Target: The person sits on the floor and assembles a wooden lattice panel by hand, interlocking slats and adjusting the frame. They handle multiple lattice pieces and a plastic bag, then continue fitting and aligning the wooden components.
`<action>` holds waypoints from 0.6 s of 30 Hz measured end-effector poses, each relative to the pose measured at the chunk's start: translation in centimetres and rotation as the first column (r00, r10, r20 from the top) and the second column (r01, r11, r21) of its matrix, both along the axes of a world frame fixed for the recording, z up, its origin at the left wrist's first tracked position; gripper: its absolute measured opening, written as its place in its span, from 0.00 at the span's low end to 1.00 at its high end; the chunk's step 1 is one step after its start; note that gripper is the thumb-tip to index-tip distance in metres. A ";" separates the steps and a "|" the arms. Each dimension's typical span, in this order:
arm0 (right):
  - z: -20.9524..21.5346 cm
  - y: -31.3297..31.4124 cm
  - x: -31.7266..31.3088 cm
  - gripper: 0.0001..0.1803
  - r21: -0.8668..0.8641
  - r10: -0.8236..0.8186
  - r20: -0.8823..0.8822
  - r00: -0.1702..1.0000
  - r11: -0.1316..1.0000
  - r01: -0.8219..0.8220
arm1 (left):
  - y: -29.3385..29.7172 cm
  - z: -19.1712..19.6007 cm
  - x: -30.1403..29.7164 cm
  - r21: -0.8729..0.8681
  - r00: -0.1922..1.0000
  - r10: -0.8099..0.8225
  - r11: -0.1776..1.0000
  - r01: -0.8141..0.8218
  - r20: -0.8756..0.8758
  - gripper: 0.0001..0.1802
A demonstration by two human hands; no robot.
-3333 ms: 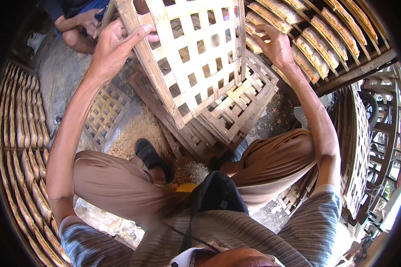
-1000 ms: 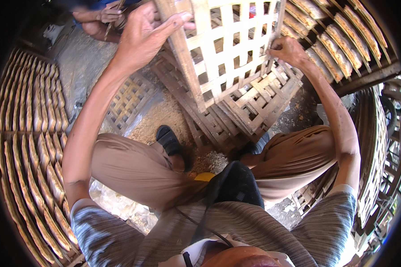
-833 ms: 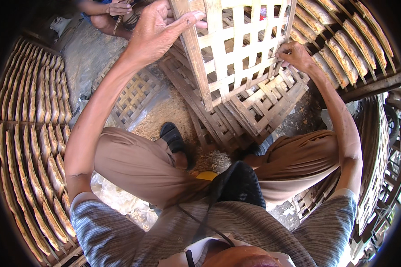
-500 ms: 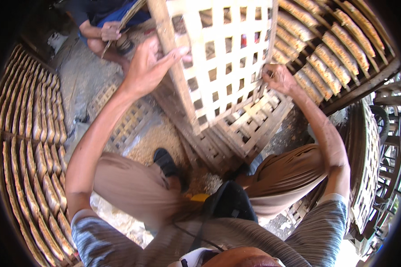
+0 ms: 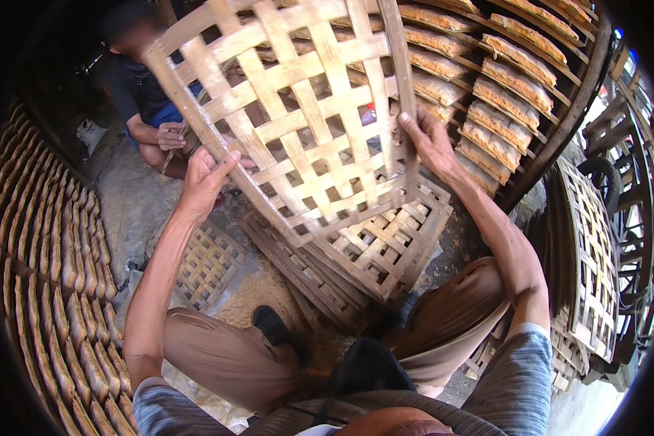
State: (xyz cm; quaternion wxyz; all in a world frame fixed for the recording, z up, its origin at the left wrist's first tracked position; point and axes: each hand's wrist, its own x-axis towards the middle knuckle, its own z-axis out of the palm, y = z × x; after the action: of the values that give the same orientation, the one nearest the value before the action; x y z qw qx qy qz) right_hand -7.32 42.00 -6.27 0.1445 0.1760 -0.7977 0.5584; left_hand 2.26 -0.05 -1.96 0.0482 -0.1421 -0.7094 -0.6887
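Note:
Both my hands hold up a woven bamboo tray (image 5: 295,129) in front of me, an open lattice of pale strips in a wooden frame. My left hand (image 5: 208,178) grips its left side bar, thumb on the near face. On the opposite side bar my right hand (image 5: 430,142) is closed, its thumb pressed on the near face. Below the raised tray lies a stack of similar trays (image 5: 385,251) between my feet and the shelves, partly hidden by it. Another lattice tray (image 5: 209,260) rests flat on the ground near my left forearm.
Racks of trays with pale, orange-brown slabs stand on my left (image 5: 69,291) and at the far right (image 5: 505,109). A person (image 5: 142,94) crouches at the far left, holding a thin stick. More lattice trays (image 5: 592,254) lean at my right, near a wheel (image 5: 602,182).
The tray has shifted left and tilted, its lattice now facing me more fully. Both hands moved left with it, and the left one came lower. The stack beneath shows more.

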 end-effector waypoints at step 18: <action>6.5 -4.1 6.7 0.21 0.523 0.084 -0.562 0.823 0.807 0.275 | 8.4 3.5 5.3 -0.558 0.452 -0.328 0.519 -0.647 -0.830 0.21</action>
State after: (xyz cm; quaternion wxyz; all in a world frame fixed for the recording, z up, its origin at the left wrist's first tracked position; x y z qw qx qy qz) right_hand -0.63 37.89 0.22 0.3399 0.3247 -0.8594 0.2014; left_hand 7.57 8.32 1.56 0.4067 -0.3952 -0.8207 -0.0698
